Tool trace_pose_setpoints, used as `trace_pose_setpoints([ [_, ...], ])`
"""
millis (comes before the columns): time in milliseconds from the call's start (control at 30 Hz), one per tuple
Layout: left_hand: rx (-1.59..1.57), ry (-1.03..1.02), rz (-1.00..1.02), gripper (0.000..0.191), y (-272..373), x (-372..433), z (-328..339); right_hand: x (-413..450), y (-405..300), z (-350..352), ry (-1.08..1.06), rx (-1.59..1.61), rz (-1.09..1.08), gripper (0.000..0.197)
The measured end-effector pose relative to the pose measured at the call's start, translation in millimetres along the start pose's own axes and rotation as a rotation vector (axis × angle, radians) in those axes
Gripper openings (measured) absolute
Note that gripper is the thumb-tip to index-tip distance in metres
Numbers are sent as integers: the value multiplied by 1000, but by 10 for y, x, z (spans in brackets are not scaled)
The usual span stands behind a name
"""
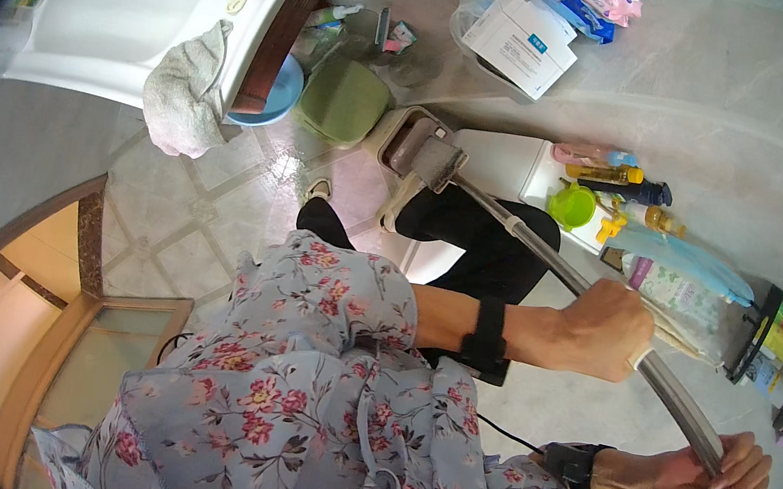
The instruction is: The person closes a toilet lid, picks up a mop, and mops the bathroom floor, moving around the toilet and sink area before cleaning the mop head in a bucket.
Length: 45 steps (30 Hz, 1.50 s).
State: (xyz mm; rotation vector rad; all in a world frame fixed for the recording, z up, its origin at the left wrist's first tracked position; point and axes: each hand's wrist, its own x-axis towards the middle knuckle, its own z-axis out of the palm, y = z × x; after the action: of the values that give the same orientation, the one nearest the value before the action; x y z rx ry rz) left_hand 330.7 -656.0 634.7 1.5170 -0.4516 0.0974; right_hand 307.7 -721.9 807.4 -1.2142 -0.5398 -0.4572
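Observation:
My left hand (pixel 601 328) is closed in a fist around the metal pole (pixel 554 260) of a flat mop. Farther up the pole, my right hand (pixel 711 481) curls around it with the palm turned upward. The grey mop head (pixel 439 164) is at the far end of the pole, by the rim of a narrow beige mop bucket (pixel 385 140). Part of the bucket's inside is hidden behind the mop head, so I cannot tell if they touch. Both wrists wear black straps.
A white sink (pixel 90 41) has a towel (pixel 188 92) over its edge. Below are a blue basin (pixel 285 91) and a green bin (pixel 344 101). Several bottles (pixel 604 171) and a green cup (pixel 572 206) sit on a white fixture (pixel 501 161). A doorway (pixel 14 311) opens at left.

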Motion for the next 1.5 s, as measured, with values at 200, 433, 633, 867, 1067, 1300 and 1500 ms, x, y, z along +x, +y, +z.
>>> trace_pose_setpoints([
  [200, 26, -77, 0, 11, -111, 154, 70, 18, 206, -32, 124, -258, -110, 41],
  [433, -1, -111, 36, 16, -276, 88, 233, -91, 236, -216, 119, -247, -91, 40],
  [633, 18, -109, -28, 19, -663, 23, 266, -192, 560, -338, 228, -283, 5, 33],
  [867, 168, -72, -147, 10, -2197, -363, 140, -1040, 1860, -742, 134, -353, 332, 26],
  [1067, 144, -96, -314, 12, -2255, -291, 78, -1118, 2132, -923, 90, -334, 597, 37],
  [1300, 182, -107, -277, 17, -1381, -46, 221, -634, 1379, -625, 262, -360, 404, 48],
  [1500, 130, -141, -168, 13, -548, 46, 191, -362, 681, -288, 225, -406, 149, 44],
])
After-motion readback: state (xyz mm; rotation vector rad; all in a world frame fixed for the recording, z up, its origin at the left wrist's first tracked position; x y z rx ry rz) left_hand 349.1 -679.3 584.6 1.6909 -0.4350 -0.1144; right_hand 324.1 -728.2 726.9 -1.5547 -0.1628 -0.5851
